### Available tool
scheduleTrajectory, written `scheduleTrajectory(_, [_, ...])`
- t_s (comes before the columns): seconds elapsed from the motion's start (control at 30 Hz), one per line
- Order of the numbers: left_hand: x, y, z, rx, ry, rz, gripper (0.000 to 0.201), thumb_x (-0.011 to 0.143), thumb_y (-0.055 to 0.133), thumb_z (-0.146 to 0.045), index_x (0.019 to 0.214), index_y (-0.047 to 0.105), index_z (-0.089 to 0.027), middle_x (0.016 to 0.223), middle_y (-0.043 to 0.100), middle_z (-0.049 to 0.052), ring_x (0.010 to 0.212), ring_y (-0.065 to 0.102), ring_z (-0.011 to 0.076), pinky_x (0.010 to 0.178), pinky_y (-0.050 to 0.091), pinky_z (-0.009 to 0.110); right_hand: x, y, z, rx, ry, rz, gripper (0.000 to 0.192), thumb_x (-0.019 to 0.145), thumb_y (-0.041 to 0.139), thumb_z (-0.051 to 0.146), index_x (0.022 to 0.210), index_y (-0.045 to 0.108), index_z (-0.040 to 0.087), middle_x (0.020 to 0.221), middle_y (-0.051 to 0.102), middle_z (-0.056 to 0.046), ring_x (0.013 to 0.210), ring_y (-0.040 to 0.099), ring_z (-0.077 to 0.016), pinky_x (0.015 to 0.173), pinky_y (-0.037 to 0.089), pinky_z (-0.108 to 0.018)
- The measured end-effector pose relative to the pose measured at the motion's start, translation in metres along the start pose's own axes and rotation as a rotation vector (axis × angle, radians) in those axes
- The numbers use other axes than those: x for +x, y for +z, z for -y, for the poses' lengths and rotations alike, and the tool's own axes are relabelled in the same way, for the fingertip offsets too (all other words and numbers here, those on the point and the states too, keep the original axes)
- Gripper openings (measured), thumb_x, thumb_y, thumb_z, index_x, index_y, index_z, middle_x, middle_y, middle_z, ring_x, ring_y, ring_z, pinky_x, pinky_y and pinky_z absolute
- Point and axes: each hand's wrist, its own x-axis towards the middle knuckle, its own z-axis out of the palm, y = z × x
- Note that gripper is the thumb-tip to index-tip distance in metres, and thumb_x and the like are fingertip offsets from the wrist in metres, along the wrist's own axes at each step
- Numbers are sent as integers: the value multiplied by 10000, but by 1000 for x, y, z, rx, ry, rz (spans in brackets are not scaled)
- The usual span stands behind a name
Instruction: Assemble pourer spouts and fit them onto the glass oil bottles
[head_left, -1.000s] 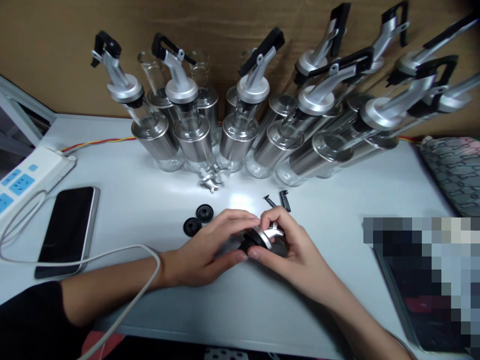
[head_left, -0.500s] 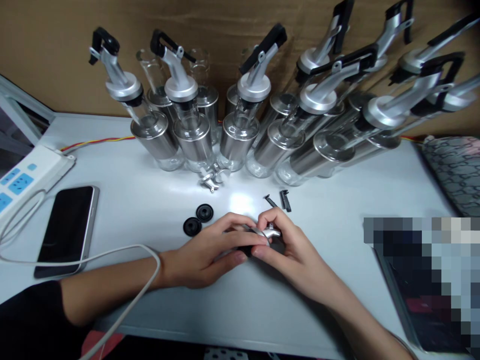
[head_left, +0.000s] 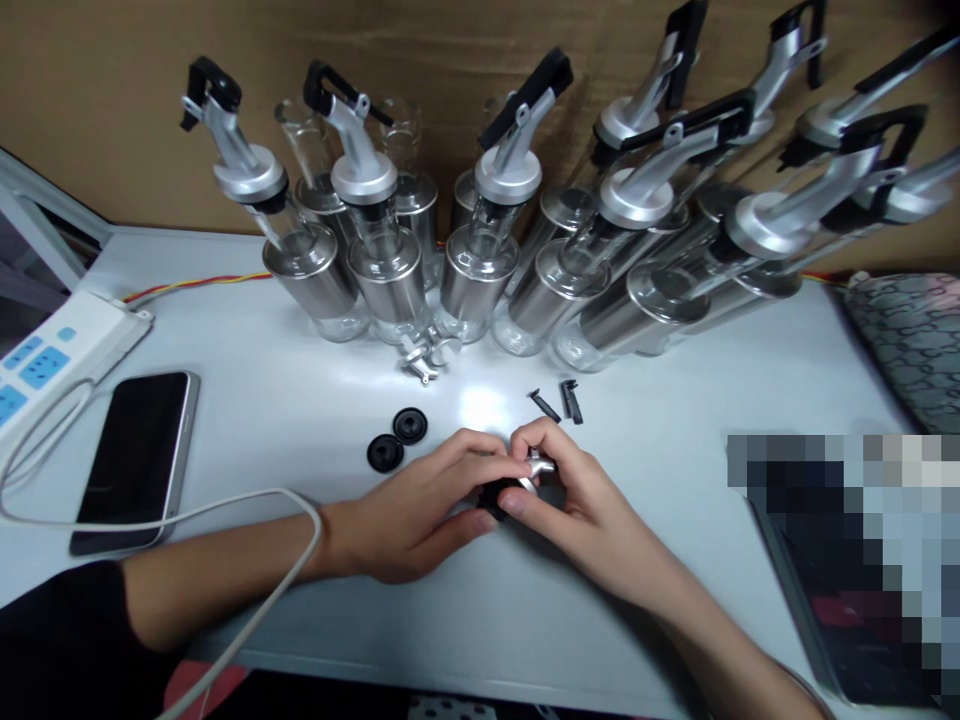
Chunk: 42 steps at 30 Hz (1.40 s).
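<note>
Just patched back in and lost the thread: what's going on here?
A person has a spout in hand: the left grip is at its black base, the right grip around its silver end. Two black discs and two black levers lie on the table nearby. Loose silver parts lie by the bottles, which stand behind.

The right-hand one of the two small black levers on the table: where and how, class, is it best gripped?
Probably a thumb-and-finger pinch across its middle, coming from above, slightly from the right. The right-hand lever is slim, its length running roughly away from the person, and the other lever lies close on its left, leaving more room opposite.
</note>
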Motion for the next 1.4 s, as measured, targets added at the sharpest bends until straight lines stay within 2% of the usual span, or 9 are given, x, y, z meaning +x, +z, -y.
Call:
scheduleTrajectory(0.23, [0,0,0,-35,-30,42,400,961,387,-326,1346,337,-228,1164,460,121,1090,485,212,926,464,370,4,5,2,18,-9,-6,216,804,605,303,789,403,227,652,466,45,575,406,-107,501,333,-224])
scheduleTrajectory(0.4, [0,0,0,-19,-83,80,409,921,459,-327,1296,383,-181,1050,484,103,957,500,195,852,477,345,5,6,3,-9,-25,-11,203,800,599,288,754,414,217,659,460,45,586,406,-102,525,340,-224])
scheduleTrajectory(0.53, [0,0,0,-10,-80,87,406,919,463,-327,1284,391,-166,1029,482,97,931,495,185,835,472,328,5,7,4,-37,-38,-20,192,792,601,272,750,424,214,668,462,43,607,412,-105,549,343,-228])
scheduleTrajectory(0.73, [0,-3,-4,-22,-23,57,386,957,391,-370,1284,386,-165,1034,494,97,958,493,180,847,464,308,3,7,6,5,-64,1,257,747,654,327,768,422,218,678,478,39,620,428,-117,548,347,-235])
scheduleTrajectory(0.9, [1,-3,-6,23,-31,50,410,975,299,-457,1245,406,-168,1041,526,101,953,503,183,851,452,316,4,8,5,-1,-63,4,334,676,715,330,788,421,220,678,481,42,617,435,-116,523,335,-224])
scheduleTrajectory(1.2, [2,-2,-10,126,-132,94,381,983,253,-460,1182,419,-180,1097,567,104,1001,502,205,901,405,361,2,10,1,-29,-69,-35,226,727,639,267,766,423,214,603,432,71,508,371,-73,457,294,-193])
scheduleTrajectory(1.4, [2,-1,-9,164,-128,79,395,991,187,-459,1178,412,-193,1076,576,90,989,504,200,891,384,361,3,9,0,23,-39,0,267,753,674,356,798,453,214,635,445,64,542,382,-80,473,295,-195])
